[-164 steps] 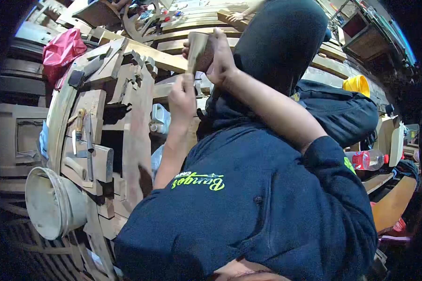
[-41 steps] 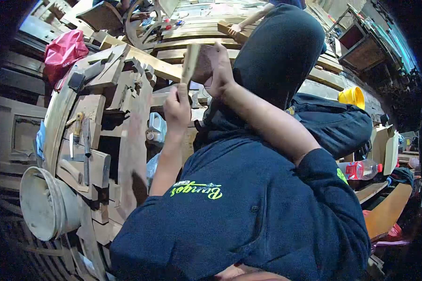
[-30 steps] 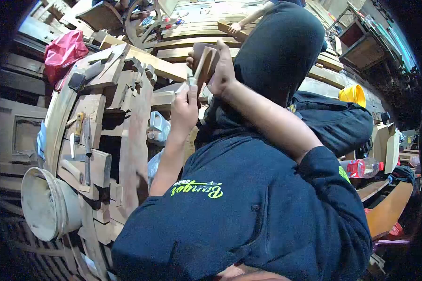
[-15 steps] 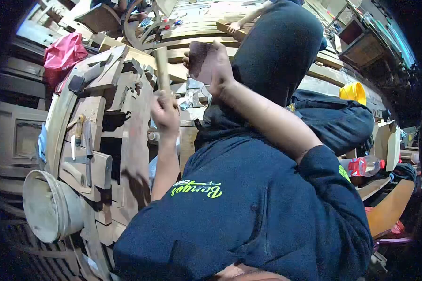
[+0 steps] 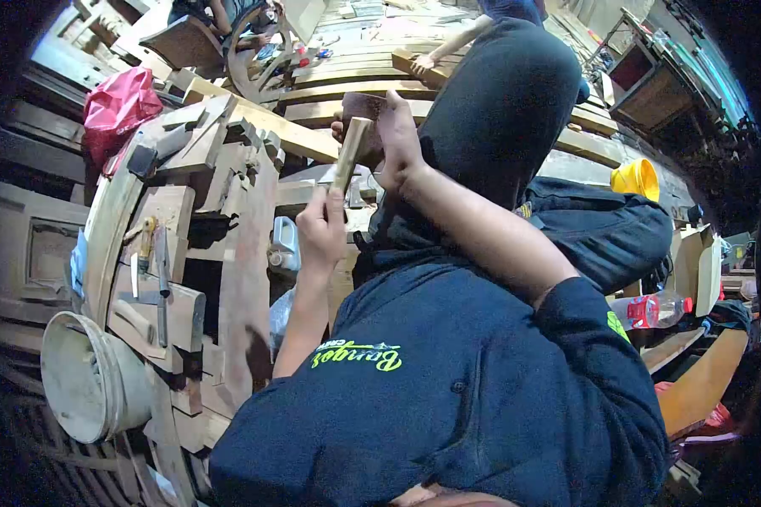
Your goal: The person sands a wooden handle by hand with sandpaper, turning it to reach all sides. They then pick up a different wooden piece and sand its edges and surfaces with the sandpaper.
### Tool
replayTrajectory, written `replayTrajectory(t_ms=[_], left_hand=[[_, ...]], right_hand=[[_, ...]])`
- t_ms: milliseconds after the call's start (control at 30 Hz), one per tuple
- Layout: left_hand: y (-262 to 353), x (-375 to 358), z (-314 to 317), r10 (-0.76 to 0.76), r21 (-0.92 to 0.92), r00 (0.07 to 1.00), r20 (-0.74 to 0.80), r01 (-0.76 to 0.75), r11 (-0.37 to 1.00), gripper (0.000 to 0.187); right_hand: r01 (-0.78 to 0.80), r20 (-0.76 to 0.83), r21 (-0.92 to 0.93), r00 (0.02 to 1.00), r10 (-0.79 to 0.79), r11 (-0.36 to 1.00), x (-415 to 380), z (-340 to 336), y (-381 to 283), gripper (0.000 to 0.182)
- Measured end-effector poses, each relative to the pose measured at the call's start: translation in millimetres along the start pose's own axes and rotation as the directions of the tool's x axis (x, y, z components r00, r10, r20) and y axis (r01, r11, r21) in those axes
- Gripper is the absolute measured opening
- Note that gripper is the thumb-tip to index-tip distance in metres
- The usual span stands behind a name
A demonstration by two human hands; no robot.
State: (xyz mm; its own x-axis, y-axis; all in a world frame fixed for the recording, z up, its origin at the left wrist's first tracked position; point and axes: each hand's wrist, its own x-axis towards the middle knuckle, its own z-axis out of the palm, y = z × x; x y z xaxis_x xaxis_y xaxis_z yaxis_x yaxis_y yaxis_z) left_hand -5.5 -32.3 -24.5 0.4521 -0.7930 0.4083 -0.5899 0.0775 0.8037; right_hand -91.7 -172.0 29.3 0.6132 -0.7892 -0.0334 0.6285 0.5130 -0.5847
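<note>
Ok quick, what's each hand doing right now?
Left hand: closed around a wooden stick.
Right hand: closed on a dark wooden piece, held up against the stick.

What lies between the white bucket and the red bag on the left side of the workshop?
In the head view, a curved wooden frame of joined blocks fills the stretch between the white bucket and red bag, with hand tools resting on it.

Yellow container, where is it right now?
In the head view the yellow container sits at the upper right, on the wooden planks just above the dark-trousered knee, well right of both hands.
</note>
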Motion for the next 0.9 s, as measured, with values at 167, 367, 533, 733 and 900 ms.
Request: replayTrajectory(t_ms=[167, 367, 533, 733, 900], left_hand=[[-18, -2, -4, -0.006, -0.007, 1.0, 0.029, 0.006, 1.0, 0.04], [-16, -11, -1, 0.041, -0.124, 0.993, 0.115, -0.026, 0.992, 0.042], [-13, -11, -6, 0.035, -0.1, 0.992, 0.12, -0.024, 0.995, 0.042], [-27, -7, -13, -0.005, -0.136, 0.984, 0.18, 0.03, 0.99, 0.041], [-20, -6, -15, -0.003, -0.029, 0.994, 0.106, 0.006, 1.0, 0.039]], right_hand=[[-0.014, -0.053, -0.018, 0.999, 0.013, 1.0, -3, 5, -2, 0.055], [0.012, 0.021, 0.005, 1.0, -0.012, 1.0, -2, -2, 0, 0.054], [0.025, 0.052, 0.017, 0.998, -0.026, 1.0, 4, -6, 1, 0.055], [0.042, 0.079, -0.001, 0.996, -0.042, 0.999, 6, -5, 1, 0.058], [0.046, 0.082, 0.015, 0.996, -0.047, 0.999, 5, -4, 1, 0.055]])
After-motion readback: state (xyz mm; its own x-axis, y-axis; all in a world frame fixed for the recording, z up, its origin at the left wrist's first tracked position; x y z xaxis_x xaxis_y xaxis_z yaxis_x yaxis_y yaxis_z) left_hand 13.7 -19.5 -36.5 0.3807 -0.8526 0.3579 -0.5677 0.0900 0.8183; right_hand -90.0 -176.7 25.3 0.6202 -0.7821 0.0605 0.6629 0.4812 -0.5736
